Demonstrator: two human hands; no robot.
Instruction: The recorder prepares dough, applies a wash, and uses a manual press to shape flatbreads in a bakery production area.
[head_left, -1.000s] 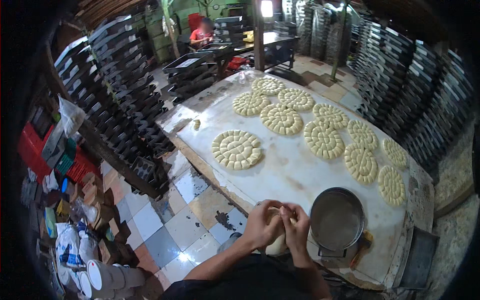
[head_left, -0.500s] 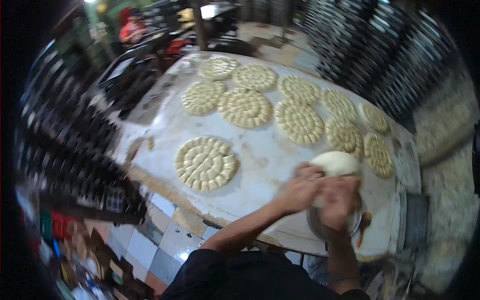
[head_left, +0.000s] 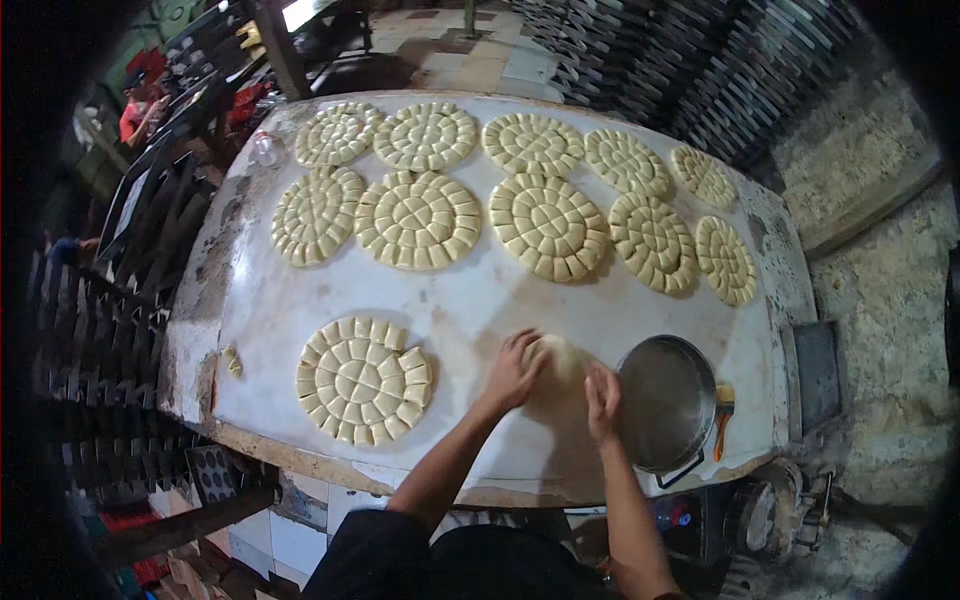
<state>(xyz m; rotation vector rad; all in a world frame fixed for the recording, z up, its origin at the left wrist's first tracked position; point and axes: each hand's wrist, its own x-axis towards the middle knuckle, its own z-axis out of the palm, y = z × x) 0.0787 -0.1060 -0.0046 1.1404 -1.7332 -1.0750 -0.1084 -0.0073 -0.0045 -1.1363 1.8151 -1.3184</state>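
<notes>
A pale lump of dough [head_left: 562,358] is between my two hands over the front middle of the table, blurred by motion. My left hand [head_left: 514,368] presses its curved fingers against the lump's left side. At its right side is my right hand [head_left: 602,398], with fingers bent inward. Whether the lump touches the table I cannot tell. Left of my hands lies a round of cut dough pieces [head_left: 362,382] set in rings, its right edge uneven. A round metal pan [head_left: 666,405] with a handle stands just right of my right hand.
Several similar dough rounds [head_left: 418,222] line the table's far side. A brush [head_left: 722,420] with an orange handle lies right of the pan. A small dough scrap [head_left: 232,361] is near the left edge. Dark stacked trays [head_left: 690,70] stand beyond; a person [head_left: 140,110] is far left.
My hands have moved left and down with the dough, from above the pan to beside it. The pan now shows fully. The view has shifted, so the table's right side sits nearer the centre.
</notes>
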